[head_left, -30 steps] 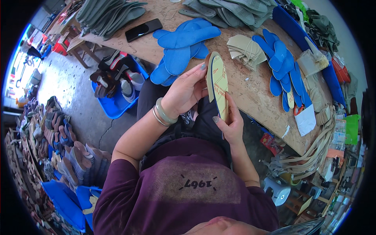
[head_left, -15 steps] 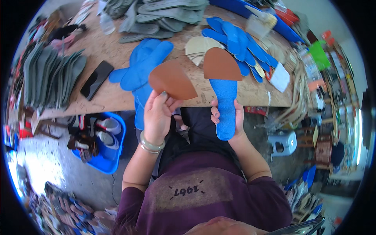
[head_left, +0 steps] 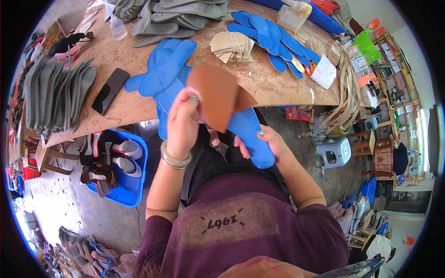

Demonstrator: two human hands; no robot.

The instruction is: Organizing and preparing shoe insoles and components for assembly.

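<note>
In my left hand [head_left: 182,123], closed in a pinch, is a curved brown leather-like piece [head_left: 213,95], slightly blurred. My right hand [head_left: 276,144] grips the heel end of a blue insole [head_left: 252,139], which tilts up toward the left. Behind the held piece, the corner of a second brown piece [head_left: 247,98] shows at the insole's front end. That front end is mostly covered by the two brown pieces. Just beyond my left hand, several blue insoles [head_left: 169,65] lie in a crossed heap on the wooden table [head_left: 111,109].
Grey insoles are piled at the back [head_left: 185,16] and lined up at the left [head_left: 55,97], near a dark phone [head_left: 110,91]. Beige pieces [head_left: 229,46] and more blue insoles [head_left: 278,39] lie farther right. Below the table edge stand a blue tub [head_left: 132,187] with shoes and a pale stool [head_left: 334,152].
My hands have come together: the left-hand brown piece moved right and now overlaps the insole's front. The insole has turned from upright to leaning left. The view has shifted slightly.
</note>
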